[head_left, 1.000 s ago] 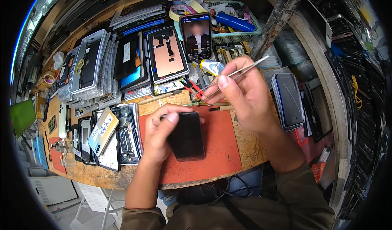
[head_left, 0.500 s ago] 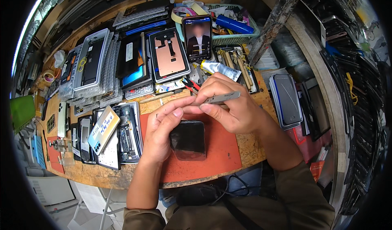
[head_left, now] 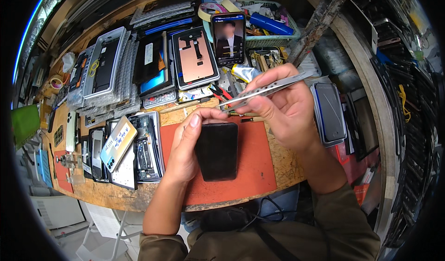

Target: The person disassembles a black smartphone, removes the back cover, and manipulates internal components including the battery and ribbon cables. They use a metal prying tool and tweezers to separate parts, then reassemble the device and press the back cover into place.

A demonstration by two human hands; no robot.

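Note:
My left hand (head_left: 184,147) is closed around the upper left of a black phone-sized slab (head_left: 218,153), its thumb at the side and its fingers behind the top edge. The slab has a dark, smooth face and tilts above a red work mat (head_left: 257,168). My right hand (head_left: 292,112) is closed on a pair of metal tweezers (head_left: 266,90) with a row of holes along the arm. Their tips point left, close to my left fingertips. Whether the tips hold anything is too small to tell.
A lit phone (head_left: 228,41) stands propped at the back, before a green basket (head_left: 273,42). Stacked phone parts in bubble wrap (head_left: 123,75) fill the left. Red-handled pliers (head_left: 221,93) lie behind the mat. More phones (head_left: 330,112) are stacked right, beside a wooden post (head_left: 320,22).
My right hand has moved right and turned, so the tweezers now show their length. The black slab has tilted up toward my left hand, whose fingertips have parted from my right hand.

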